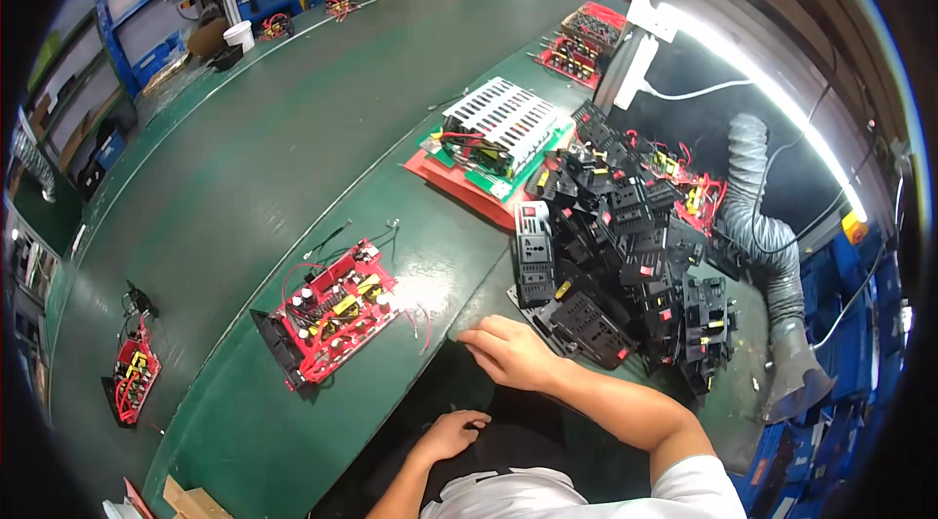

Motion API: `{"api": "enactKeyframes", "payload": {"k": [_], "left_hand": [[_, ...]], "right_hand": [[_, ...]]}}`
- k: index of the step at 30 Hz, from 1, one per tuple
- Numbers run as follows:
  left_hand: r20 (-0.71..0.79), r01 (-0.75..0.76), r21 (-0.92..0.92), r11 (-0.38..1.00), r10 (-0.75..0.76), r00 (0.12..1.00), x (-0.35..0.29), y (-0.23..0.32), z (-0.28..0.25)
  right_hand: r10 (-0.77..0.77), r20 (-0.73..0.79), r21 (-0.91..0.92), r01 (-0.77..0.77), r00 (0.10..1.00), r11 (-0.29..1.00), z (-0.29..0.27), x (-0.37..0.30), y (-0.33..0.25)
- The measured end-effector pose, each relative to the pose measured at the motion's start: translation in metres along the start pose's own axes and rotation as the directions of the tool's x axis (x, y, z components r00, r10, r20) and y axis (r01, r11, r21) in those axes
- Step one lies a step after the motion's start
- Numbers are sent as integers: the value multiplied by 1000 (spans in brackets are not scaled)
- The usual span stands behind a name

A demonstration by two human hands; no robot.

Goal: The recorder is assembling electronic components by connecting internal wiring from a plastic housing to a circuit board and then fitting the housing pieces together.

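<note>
My right hand (pixel 513 351) is at the bench's front edge, its fingers bent and close together; whatever they hold, if anything, is hidden. Lower down, in front of my body, my left hand (pixel 454 433) hovers or rests with loosely bent fingers a little apart and nothing visible in them. A red circuit board (pixel 342 309) with yellow and black components, loose wires and a black end panel lies on the green bench, left of my right hand. Beyond that hand is a heap of black socket panels (pixel 625 245), with one grey socket panel (pixel 534 250) at its near left side.
A white slotted metal casing (pixel 513 118) on a green board sits over a red tray (pixel 459 189). Another red board (pixel 135 372) lies far left on the dark green belt (pixel 254 177). At right stand a flexible grey duct (pixel 772 250) and a lit tube lamp (pixel 772 89).
</note>
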State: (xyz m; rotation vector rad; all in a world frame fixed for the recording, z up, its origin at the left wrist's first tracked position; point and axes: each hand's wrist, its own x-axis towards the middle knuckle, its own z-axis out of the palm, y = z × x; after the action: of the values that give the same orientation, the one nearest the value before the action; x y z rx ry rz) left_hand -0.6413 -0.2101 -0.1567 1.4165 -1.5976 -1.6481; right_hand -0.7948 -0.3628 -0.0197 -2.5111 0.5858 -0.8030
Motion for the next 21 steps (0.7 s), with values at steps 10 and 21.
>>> {"api": "enactKeyframes", "payload": {"k": [10,21], "left_hand": [[-181,22,-351,936,-90,979,25,-98,-18],[-50,-264,131,956,272,961,-1,77,-24]], "right_hand": [[23,14,-127,-21,1000,992,3,8,-6],[23,-1,-135,-23,1000,991,10,8,-2]]}}
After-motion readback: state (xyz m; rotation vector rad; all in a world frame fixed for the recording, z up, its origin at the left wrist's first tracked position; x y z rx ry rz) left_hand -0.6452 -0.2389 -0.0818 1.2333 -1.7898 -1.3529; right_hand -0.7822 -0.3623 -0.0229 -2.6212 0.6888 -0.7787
